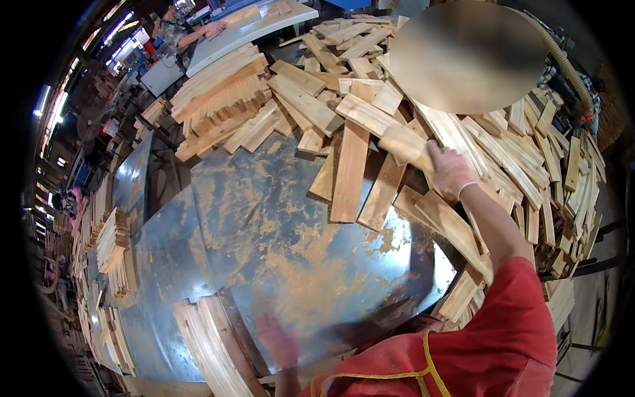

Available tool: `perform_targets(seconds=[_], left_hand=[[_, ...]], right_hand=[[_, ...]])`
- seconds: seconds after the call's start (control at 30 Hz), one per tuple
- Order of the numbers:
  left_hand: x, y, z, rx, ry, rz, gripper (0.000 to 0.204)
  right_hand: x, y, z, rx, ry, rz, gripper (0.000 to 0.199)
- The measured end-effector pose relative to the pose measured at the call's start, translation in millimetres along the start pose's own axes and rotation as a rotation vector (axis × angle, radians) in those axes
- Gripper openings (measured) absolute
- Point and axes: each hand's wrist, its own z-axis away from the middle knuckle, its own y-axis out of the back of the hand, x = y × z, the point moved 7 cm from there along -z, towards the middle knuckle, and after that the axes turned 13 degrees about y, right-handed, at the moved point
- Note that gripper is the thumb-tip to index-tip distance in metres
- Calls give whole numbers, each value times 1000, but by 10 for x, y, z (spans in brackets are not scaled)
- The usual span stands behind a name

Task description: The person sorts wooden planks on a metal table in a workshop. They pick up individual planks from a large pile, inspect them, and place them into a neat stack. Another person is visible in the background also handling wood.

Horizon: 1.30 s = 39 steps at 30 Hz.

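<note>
My right hand [451,171], in a pale glove, reaches out to the pile at the right. Its fingers are closed on the near end of a short wooden board [402,143], which is smeared by motion. Under and around that board lie many loose planks, among them a long reddish plank [349,173] that juts over the metal table. Low in the picture my left hand [278,341] hangs over the tabletop, too blurred for its fingers to show. Just left of it stands a bundle of boards [210,344] set side by side.
A sawdust-strewn metal table [264,218] spreads before me. Stacked boards [221,99] rise at its far edge, and smaller stacks [114,248] stand along the left. Behind, a person's arm [202,33] rests at a white machine table [248,34]. A blurred oval covers the upper right.
</note>
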Motion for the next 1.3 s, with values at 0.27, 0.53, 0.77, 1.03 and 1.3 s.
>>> perform_targets(seconds=[0.27, 0.53, 0.77, 1.03, 1.3], left_hand=[[2292, -1231, -400, -1073, 268, 1638, 66], [1903, -734, -336, -1266, 523, 1653, 41], [51, -321, 105, -603, 405, 759, 35], [-1957, 360, 933, 38, 436, -279, 57], [-1369, 212, 488, -444, 403, 105, 60]], right_hand=[[-1673, -116, -41, -199, 551, -956, 97], [1300, -98, -534, 364, -346, -487, 93], [-251, -673, 256, 324, 4, -864, 74], [-3009, -1611, 1762, 6, -24, -1784, 71], [-5384, -2427, 2925, -719, 655, -911, 61]])
